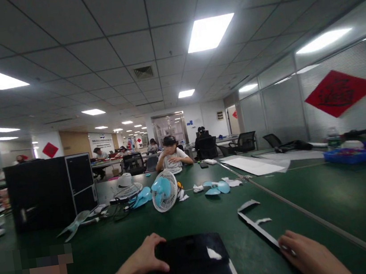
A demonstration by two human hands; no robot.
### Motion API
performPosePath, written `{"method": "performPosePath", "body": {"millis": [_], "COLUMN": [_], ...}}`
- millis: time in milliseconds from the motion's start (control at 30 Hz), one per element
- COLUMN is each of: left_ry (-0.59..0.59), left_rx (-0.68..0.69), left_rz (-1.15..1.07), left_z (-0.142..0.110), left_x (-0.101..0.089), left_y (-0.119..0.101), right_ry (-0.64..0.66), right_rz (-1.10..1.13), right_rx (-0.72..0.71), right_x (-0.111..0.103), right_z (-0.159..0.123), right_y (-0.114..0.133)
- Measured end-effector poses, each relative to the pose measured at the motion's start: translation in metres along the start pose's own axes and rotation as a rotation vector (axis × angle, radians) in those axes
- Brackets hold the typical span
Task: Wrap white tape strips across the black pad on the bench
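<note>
A flat black case (189, 266) lies in front of me on the green table, with a torn white patch on its top and a white strip along its right edge. My left hand (146, 256) grips the case's left side, the thumb on top and fingers at the far corner. Right of it, my right hand (308, 253) is closed at the near end of a long, thin white strip (259, 230), whose far end bends to the right. A small shiny tip shows by the right fingers; its kind is unclear.
Across the table (121, 235) stand a white fan with blue blades (165, 191), loose blue blades (216, 188) and a black computer tower (42, 193). White sheets (254, 163) and a blue tray (349, 154) lie at right. Another person (172, 156) sits opposite.
</note>
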State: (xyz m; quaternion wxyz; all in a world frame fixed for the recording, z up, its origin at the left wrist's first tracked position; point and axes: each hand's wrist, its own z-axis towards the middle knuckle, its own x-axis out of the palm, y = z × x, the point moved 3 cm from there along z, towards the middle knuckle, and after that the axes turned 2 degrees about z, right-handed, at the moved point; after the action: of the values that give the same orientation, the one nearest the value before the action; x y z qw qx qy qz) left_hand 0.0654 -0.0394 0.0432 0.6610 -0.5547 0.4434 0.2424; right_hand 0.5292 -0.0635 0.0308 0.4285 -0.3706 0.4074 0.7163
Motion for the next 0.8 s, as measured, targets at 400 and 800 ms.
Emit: {"method": "performPosePath", "body": {"millis": [400, 800], "left_ry": [0.017, -0.436], "left_rx": [-0.010, 0.053], "left_rz": [-0.019, -0.299], "left_z": [-0.001, 0.000], "left_x": [0.000, -0.031], "left_y": [0.002, 0.000], "right_ry": [-0.374, 0.038], "right_rz": [0.271, 1.044], "right_rx": [0.024, -0.009], "right_x": [-0.033, -0.035], "right_z": [0.009, 0.055], "right_y": [-0.001, 0.094]}}
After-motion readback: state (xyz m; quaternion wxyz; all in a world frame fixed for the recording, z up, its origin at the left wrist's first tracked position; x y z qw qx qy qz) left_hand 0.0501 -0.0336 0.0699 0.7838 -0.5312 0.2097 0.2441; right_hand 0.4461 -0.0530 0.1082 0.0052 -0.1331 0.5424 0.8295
